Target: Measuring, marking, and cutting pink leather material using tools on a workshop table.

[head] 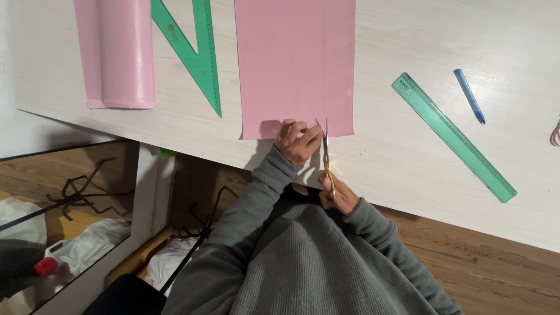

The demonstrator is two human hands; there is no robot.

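At the near edge of a pale wooden table (408, 157), a person's left hand (297, 141) pinches the bottom edge of a pink sheet (294, 64) while the right hand (339, 195) grips gold-handled scissors (326, 154), blades at a pencilled line. Nearby lie a green ruler (454, 137), a green set square (195, 49), a blue pen (469, 95) and a pink roll (119, 52).

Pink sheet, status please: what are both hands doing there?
Left hand pinning pink sheet at near edge. Right hand gripping scissors, blades at the drawn line. Nothing in the way.
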